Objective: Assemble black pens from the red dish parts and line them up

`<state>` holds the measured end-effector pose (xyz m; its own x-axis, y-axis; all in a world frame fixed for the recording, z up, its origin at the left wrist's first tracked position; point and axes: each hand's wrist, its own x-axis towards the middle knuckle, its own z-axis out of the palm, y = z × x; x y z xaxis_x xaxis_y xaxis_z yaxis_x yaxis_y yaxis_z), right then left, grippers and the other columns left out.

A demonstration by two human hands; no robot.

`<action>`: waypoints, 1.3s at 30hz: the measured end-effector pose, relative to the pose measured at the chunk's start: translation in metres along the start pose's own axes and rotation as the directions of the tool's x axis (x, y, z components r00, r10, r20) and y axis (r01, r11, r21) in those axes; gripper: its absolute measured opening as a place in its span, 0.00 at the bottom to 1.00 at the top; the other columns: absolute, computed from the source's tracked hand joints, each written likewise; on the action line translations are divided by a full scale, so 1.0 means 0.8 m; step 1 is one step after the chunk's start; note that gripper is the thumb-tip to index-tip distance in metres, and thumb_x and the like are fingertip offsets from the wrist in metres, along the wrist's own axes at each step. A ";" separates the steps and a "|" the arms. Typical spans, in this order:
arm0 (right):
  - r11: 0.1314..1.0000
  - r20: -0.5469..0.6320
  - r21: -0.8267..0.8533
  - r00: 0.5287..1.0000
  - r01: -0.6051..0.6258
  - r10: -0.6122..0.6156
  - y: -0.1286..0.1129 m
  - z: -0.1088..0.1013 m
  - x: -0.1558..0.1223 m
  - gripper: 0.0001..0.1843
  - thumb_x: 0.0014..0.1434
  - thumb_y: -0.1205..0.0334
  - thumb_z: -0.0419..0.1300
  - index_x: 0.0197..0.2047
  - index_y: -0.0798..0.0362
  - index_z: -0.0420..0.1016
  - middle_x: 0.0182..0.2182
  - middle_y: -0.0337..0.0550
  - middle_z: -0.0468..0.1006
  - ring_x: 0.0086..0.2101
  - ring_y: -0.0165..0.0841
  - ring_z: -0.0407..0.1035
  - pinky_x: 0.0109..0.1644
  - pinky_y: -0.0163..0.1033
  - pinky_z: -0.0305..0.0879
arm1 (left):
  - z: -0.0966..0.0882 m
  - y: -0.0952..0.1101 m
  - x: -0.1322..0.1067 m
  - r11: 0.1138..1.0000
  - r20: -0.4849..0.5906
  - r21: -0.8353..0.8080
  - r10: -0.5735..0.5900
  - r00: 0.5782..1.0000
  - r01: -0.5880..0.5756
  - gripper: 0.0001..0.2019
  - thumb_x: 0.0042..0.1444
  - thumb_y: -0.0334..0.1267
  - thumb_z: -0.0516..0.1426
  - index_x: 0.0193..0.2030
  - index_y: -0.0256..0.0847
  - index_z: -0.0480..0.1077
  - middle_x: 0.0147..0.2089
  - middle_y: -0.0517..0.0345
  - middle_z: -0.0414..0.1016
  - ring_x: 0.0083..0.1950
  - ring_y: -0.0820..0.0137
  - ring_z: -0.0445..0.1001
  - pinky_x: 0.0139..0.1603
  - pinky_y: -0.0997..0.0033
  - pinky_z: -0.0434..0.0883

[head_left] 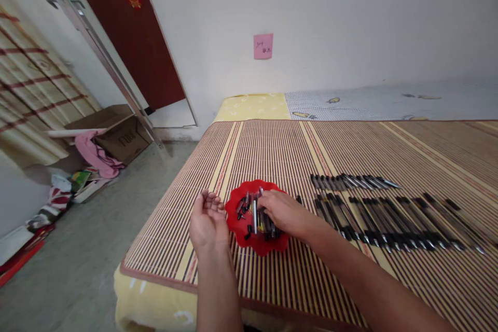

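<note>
A red scalloped tray [238,223] lies on the striped bamboo mat [272,155] and holds several small black and white pen parts [249,207]. My right hand [284,212] reaches into the tray from the right, palm down, fingers curled among the parts; what they grip is hidden. My left hand [206,218] hovers just left of the tray, palm turned up, fingers loosely curled and apart, nothing visible in it. Rows of assembled black pens [381,218] lie on the mat to the right of the tray.
The mat covers a bed with a yellow sheet [252,106] against a white wall bearing a pink note [263,45]. On the floor at left sit a cardboard box [120,137], pink cloth [97,155] and clutter. A dark red door [128,26] stands behind.
</note>
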<state>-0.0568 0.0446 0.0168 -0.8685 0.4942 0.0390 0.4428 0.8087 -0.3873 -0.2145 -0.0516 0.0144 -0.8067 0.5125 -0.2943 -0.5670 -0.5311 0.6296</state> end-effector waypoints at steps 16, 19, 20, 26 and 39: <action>0.973 0.039 -0.073 0.975 -0.217 0.220 -0.007 -0.005 0.007 0.07 0.61 0.71 0.60 0.36 0.55 0.79 0.37 0.51 0.80 0.38 0.40 0.75 0.38 0.40 0.62 | 0.006 0.003 -0.006 1.000 -0.017 -0.021 -0.021 1.000 0.021 0.03 0.56 0.32 0.56 0.33 0.38 0.70 0.28 0.60 0.69 0.28 0.76 0.68 0.29 0.77 0.64; 0.959 0.016 -0.076 0.961 -0.273 0.275 -0.010 0.001 0.012 0.06 0.61 0.66 0.61 0.40 0.56 0.79 0.38 0.53 0.81 0.38 0.43 0.76 0.38 0.41 0.63 | 0.008 0.003 -0.008 0.999 -0.021 -0.024 -0.036 0.999 0.036 0.04 0.57 0.32 0.56 0.33 0.38 0.70 0.29 0.60 0.68 0.28 0.76 0.67 0.30 0.76 0.64; 0.955 0.009 -0.076 0.957 -0.287 0.288 -0.012 0.003 0.013 0.07 0.61 0.64 0.62 0.40 0.56 0.79 0.39 0.54 0.81 0.39 0.43 0.76 0.38 0.41 0.64 | 0.010 0.003 -0.010 0.999 -0.024 -0.031 -0.044 0.999 0.043 0.04 0.58 0.32 0.55 0.33 0.38 0.70 0.29 0.60 0.68 0.28 0.76 0.67 0.30 0.76 0.64; 0.940 -0.001 -0.057 0.941 -0.337 0.337 -0.020 0.006 0.016 0.13 0.56 0.55 0.66 0.41 0.55 0.80 0.39 0.53 0.82 0.40 0.45 0.77 0.39 0.42 0.66 | 0.019 0.006 -0.017 0.994 -0.067 -0.079 -0.087 0.994 0.081 0.09 0.62 0.30 0.52 0.32 0.36 0.70 0.29 0.59 0.68 0.27 0.76 0.67 0.29 0.78 0.63; 0.877 0.030 0.128 0.886 -0.463 0.463 -0.004 0.009 0.012 0.08 0.53 0.64 0.64 0.23 0.53 0.77 0.25 0.45 0.78 0.28 0.36 0.73 0.28 0.37 0.54 | 0.021 -0.001 -0.021 0.996 0.036 0.016 -0.091 0.995 0.091 0.05 0.59 0.30 0.55 0.33 0.34 0.72 0.27 0.59 0.70 0.25 0.76 0.68 0.26 0.78 0.64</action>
<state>-0.0683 0.0445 0.0117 -0.5707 0.8029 -0.1723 0.7619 0.4395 -0.4757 -0.1980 -0.0483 0.0304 -0.7450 0.5830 -0.3241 -0.6351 -0.4712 0.6121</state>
